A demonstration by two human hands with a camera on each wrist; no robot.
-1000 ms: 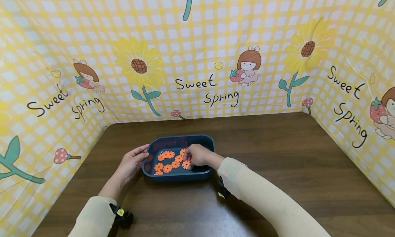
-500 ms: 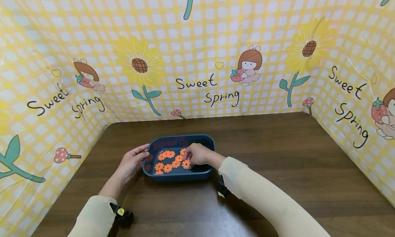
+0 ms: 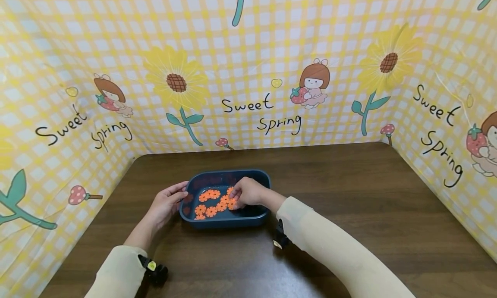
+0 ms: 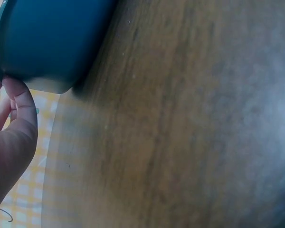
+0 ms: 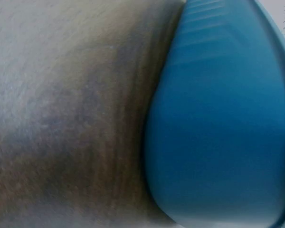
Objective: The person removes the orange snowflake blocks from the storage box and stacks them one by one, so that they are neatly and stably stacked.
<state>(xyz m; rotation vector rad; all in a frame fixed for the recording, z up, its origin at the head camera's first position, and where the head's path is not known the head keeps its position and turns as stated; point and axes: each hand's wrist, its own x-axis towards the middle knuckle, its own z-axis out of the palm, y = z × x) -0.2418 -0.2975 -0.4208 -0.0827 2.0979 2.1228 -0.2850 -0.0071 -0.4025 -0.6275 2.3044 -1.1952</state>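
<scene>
A dark blue rectangular plastic basin (image 3: 225, 222) stands on the brown table. My left hand (image 3: 165, 205) holds its left end, the thumb (image 4: 20, 102) against the outside at the rim in the left wrist view. Inside the basin lie several orange flower-shaped pieces (image 3: 211, 211), some of them touching in a curved row. My right hand (image 3: 248, 192) reaches in over the right end and pinches one orange flower-shaped piece (image 3: 232, 204) beside the row. The hand hides part of that piece. In the right wrist view only the basin's outer wall (image 5: 218, 133) and the table show.
A yellow checked cloth (image 3: 248, 65) with printed flowers and words hangs behind and at both sides of the wooden table (image 3: 341, 203). Each wrist carries a small black camera (image 3: 157, 275) under a cream sleeve (image 3: 120, 270).
My right hand has shifted slightly up and left, and the flower-shaped piece in its fingers has moved closer to the row. My left hand and the basin stay in place.
</scene>
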